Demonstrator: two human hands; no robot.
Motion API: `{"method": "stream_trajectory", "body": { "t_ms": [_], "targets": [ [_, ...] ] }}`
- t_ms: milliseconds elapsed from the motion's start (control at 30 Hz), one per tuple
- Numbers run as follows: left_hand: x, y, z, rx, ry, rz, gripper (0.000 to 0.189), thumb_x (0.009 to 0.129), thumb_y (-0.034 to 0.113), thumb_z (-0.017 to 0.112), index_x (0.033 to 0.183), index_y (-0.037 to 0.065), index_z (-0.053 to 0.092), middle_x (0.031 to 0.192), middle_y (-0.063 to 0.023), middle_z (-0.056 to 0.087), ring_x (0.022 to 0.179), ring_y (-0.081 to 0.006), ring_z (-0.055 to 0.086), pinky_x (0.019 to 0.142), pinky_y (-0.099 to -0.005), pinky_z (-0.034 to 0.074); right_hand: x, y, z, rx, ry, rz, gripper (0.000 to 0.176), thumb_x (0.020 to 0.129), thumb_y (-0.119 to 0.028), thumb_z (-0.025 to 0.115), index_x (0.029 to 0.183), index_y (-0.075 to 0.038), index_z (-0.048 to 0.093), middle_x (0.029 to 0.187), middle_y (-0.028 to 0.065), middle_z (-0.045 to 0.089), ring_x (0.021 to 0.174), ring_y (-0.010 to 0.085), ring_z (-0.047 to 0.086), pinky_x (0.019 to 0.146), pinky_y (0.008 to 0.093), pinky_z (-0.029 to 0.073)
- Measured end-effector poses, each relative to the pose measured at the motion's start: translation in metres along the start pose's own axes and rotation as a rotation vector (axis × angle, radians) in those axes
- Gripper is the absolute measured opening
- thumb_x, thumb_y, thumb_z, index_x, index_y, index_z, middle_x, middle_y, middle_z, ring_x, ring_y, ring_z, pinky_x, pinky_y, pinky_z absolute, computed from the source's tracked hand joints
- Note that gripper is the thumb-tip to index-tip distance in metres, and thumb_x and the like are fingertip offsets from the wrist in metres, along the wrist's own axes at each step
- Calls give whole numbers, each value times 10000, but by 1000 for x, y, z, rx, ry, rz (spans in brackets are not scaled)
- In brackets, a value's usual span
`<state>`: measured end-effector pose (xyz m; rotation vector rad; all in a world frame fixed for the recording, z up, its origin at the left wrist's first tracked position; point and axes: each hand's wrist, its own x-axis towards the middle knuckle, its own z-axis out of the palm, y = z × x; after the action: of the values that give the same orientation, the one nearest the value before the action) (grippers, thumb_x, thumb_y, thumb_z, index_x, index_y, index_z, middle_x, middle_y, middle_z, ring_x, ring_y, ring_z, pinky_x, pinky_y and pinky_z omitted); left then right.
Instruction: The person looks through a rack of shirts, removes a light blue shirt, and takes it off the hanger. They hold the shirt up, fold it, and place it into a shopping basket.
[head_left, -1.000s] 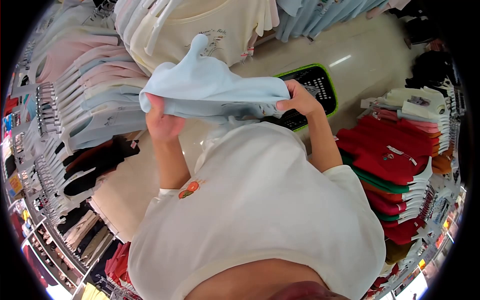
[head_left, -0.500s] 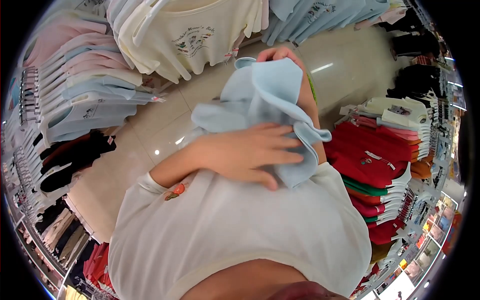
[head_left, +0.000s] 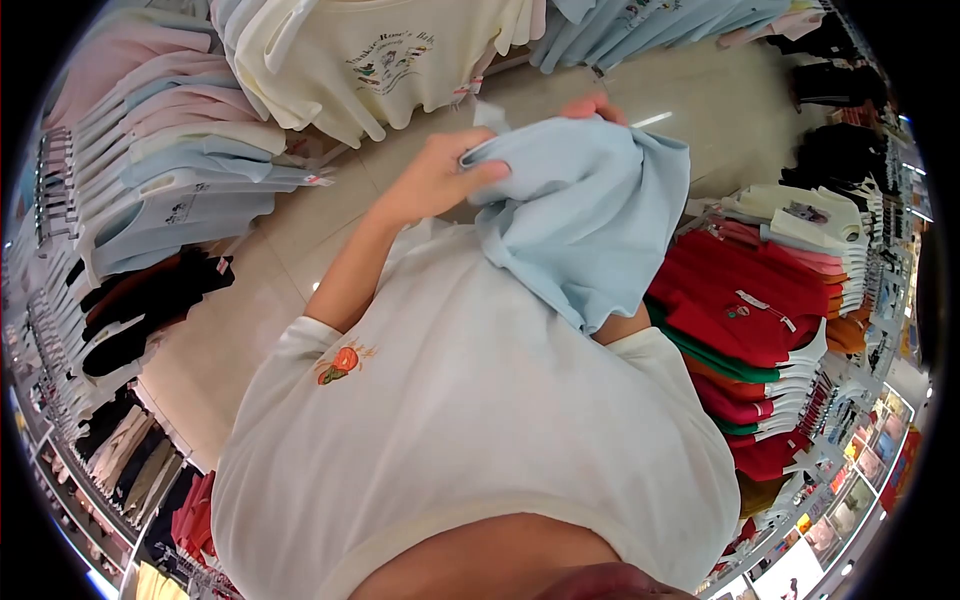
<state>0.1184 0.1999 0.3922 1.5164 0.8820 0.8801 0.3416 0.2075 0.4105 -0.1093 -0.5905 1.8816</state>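
A light blue shirt (head_left: 590, 210) hangs in loose folds in front of my chest, its lower part lying against my white top. My left hand (head_left: 450, 172) grips the shirt's upper left edge, thumb in front and fingers behind. At the top edge my right hand (head_left: 594, 106) holds the cloth; only some of its fingers show, slightly blurred, and the rest is behind the fabric. A small pale tag-like piece (head_left: 490, 115) sticks up beside my left hand.
Cream shirts (head_left: 390, 60) hang just ahead, with blue shirts (head_left: 660, 35) to their right. Racks of pastel tops (head_left: 180, 215) and dark clothes (head_left: 150, 300) stand at left. Red sweaters (head_left: 745, 290) hang close on the right. Shiny tiled floor (head_left: 260, 310) lies between them.
My left hand has moved up and away from lying across the shirt's front, and now grips its upper left edge. The shirt has opened out and shifted right.
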Motion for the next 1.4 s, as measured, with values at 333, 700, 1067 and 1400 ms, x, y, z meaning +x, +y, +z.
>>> {"method": "stream_trajectory", "body": {
  "t_ms": [333,700,1067,1400],
  "targets": [
    [-3,3,-20,173,151,63,314,961,316,628,957,2,640,801,-71,582,713,-189,525,666,-306,440,-34,5,-27,-157,349,145,562,953,-466,547,1319,-44,488,1315,159,556,1235,289,544,1061,417,439],
    [-14,40,-52,346,57,109,249,888,226,718,911,-9,637,765,-60,546,698,-181,484,641,-301,397,-54,-28,-47,-102,460,374,661,931,-401,622,1421,5,445,1354,124,562,1246,278,540,1064,404,429],
    [-39,48,-82,257,59,-106,214,765,-15,773,937,15,649,831,-7,609,780,-124,543,728,-256,437,-43,-10,-46,-1387,371,289,288,931,-151,649,1175,-3,613,1059,91,678,944,146,605,859,303,482],
    [-60,41,-108,673,73,20,366,699,-164,580,1026,-6,630,962,-142,598,865,-340,591,779,-346,486,-27,-55,-3,-1900,-14,217,330,788,58,529,1066,-65,657,890,124,646,770,334,620,703,373,496]
  ]
}}
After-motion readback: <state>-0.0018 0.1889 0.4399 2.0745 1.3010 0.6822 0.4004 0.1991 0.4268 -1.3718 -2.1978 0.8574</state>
